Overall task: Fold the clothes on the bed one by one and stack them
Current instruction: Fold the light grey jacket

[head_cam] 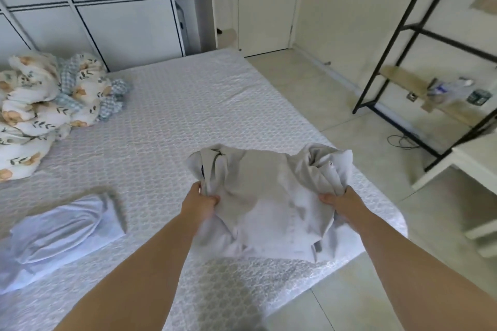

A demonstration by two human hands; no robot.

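Nearest to us, our left hand [200,203] and right hand [341,203] each pinch a bunch of the crumpled pale grey cotton garment [266,196], thumbs on top, fingers curled under the cloth. The garment lies between the two hands and spills both toward us and away from them, bunched up at either far corner, resting on the white quilted bed [166,126] near its right edge. Its long axis runs from one hand across to the other, so we judge the coming move to be a lift and shake-out, or a spread flat, before any fold; both hands are equally placed for it.

To the left of our left hand, well apart, sits the folded light lilac cloth bundle [61,234], which we take as the stack's start. It is nearer the left hand.

Farther off, beyond and left of the left hand, lies the heaped floral duvet [48,105].
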